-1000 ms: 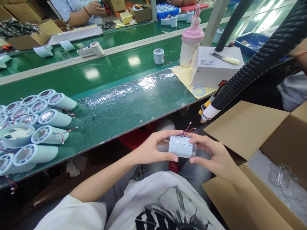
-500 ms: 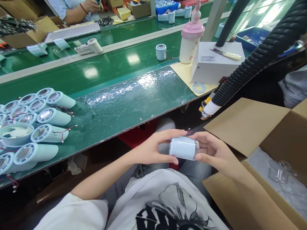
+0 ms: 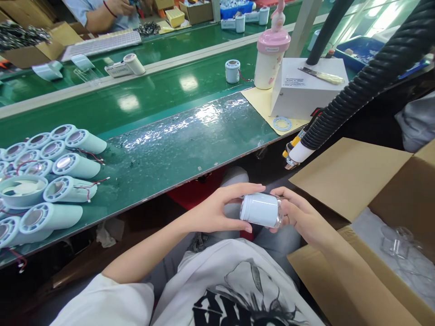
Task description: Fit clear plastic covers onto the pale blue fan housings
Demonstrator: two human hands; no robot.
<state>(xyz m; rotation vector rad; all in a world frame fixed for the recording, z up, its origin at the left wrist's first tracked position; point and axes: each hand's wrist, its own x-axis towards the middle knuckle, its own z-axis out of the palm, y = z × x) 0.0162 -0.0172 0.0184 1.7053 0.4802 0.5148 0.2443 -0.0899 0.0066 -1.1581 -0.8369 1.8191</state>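
Note:
A light blue cylindrical housing (image 3: 260, 209) lies on its side between my hands, above my lap. A clear plastic sleeve (image 3: 279, 213) covers it and shows at its right end. My left hand (image 3: 222, 208) holds the left end, thumb below and fingers stretched along the top. At the sleeved end, my right hand (image 3: 299, 213) has its fingers bent around the clear plastic; some fingertips are hidden behind it. Similar light blue housings (image 3: 76, 165) with red and dark wires lie grouped on the green bench (image 3: 163, 145) at the left.
An open cardboard box (image 3: 353, 176) with clear plastic parts (image 3: 396, 244) stands at my right. Over it hangs a black corrugated hose (image 3: 360, 86) with a metal-tipped nozzle. A grey-white machine (image 3: 309, 90) and pink-lidded cup (image 3: 272, 59) stand behind. Across the belt, a person's arm (image 3: 102, 18) is visible.
My right hand's fingers have shifted and curled closer around the sleeved end. The wire above the housing no longer shows. A lone housing on the belt has moved slightly right.

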